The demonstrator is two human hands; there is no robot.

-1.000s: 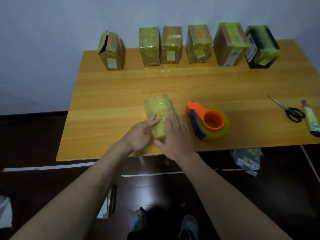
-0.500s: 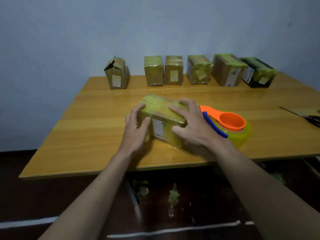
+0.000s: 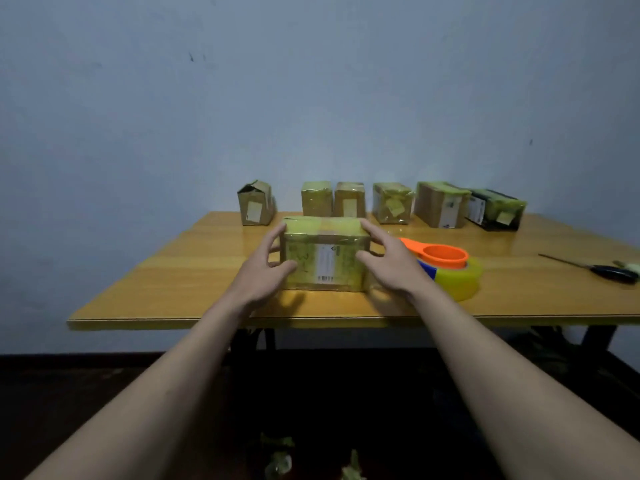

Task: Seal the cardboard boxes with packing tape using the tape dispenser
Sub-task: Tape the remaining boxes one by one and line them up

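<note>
Scraps [image 3: 278,459] of crumpled tape lie on the dark floor nearest the camera, below the 2 bare forearms that reach up to the table [image 3: 166,292].

Both hands meet at the box [image 3: 323,259], which sits near the table's front edge with its labelled side facing the camera and glossy tape already over its top and front. The left hand [image 3: 261,271] holds its left end, fingers curled round the far corner and thumb laid on the front face. The right hand [image 3: 389,263] mirrors it on the right end, thumb on the front, fingers wrapped over the top corner. The box rests on the wood between them; whether it is lifted at all cannot be told.

Judging by this, the step in hand is turning or squaring the box to check its seams, not taping. If a seam is still bare, the next move calls for the right hand to let go and take the dispenser [image 3: 446,268], which lies just beside that wrist, orange handle up, yellowish roll under it, while the left steadies the box. If it is done, the box goes back.

Further right, scissors [image 3: 595,268] lie well apart. Along the wall stand 6 boxes [image 3: 381,204] in a row; the leftmost one [image 3: 255,203] has its top flaps gaping, so it looks unsealed and probably comes next.
</note>
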